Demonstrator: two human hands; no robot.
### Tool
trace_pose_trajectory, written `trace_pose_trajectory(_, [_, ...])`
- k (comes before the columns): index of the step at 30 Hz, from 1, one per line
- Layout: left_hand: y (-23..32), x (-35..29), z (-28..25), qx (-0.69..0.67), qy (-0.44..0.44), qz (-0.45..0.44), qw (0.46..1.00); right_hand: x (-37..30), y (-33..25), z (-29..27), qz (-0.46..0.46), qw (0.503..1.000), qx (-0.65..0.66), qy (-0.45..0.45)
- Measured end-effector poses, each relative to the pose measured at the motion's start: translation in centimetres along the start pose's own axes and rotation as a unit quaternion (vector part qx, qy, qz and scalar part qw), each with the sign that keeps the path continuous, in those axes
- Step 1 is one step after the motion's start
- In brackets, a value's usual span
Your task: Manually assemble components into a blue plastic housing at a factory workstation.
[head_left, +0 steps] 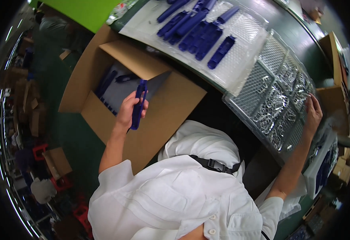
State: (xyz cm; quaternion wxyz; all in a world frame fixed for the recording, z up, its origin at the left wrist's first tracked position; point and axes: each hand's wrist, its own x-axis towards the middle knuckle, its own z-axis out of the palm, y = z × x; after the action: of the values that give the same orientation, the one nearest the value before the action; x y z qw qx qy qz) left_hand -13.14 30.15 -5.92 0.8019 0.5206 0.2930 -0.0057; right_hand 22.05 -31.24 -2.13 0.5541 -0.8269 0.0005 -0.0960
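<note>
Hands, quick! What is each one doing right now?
Left hand: closed around a long blue plastic part, above the open cardboard box.
Right hand: fingers spread, resting on the clear tray of metal clips, holding nothing.

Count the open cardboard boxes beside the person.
1: the open cardboard box on the person's left, under the left hand holding a blue plastic part. Other cartons at the picture's rim are unclear.

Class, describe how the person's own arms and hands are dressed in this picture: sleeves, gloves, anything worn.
Both hands, left hand and right hand, are bare, without gloves. The forearms are uncovered; short white sleeves of a white buttoned garment end near the elbows. No watch or rings are visible.
</note>
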Motion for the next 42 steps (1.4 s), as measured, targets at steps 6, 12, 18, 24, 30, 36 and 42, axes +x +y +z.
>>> trace_pose_trajectory(6, [0.3, -3.5, 13.6, -0.017, -0.185, -0.022, 0.982, -10.4, -10.7, 2.6, 0.085, 0.974, 0.201, -0.057])
trace_pose_trajectory(12, [-1.9, -0.5, 26.6, 0.017, -0.386, -0.112, 0.916, -17.4, -13.0, 0.3, 0.08, 0.975, 0.196, -0.059])
trace_pose_trajectory(18, [-4.1, -1.0, 35.0, 0.062, -0.46, -0.1, 0.88, -20.7, -13.7, -1.1, 0.004, 0.989, 0.146, -0.007])
trace_pose_trajectory(24, [-4.7, -1.5, 35.7, 0.032, -0.486, -0.098, 0.868, -22.5, -13.6, 0.1, -0.089, 0.993, 0.054, 0.063])
trace_pose_trajectory(30, [-4.8, -1.2, 35.7, -0.024, -0.417, -0.04, 0.908, -23.4, -11.1, 2.7, -0.154, 0.986, -0.028, 0.065])
trace_pose_trajectory(36, [-5.2, -0.7, 35.0, -0.002, -0.437, -0.039, 0.899, -24.0, -11.0, 3.1, -0.006, 0.999, 0.012, -0.05])
trace_pose_trajectory(42, [-4.7, -0.4, 34.8, 0.018, -0.456, -0.036, 0.889, -22.8, -10.9, 0.8, 0.083, 0.973, 0.197, -0.086])
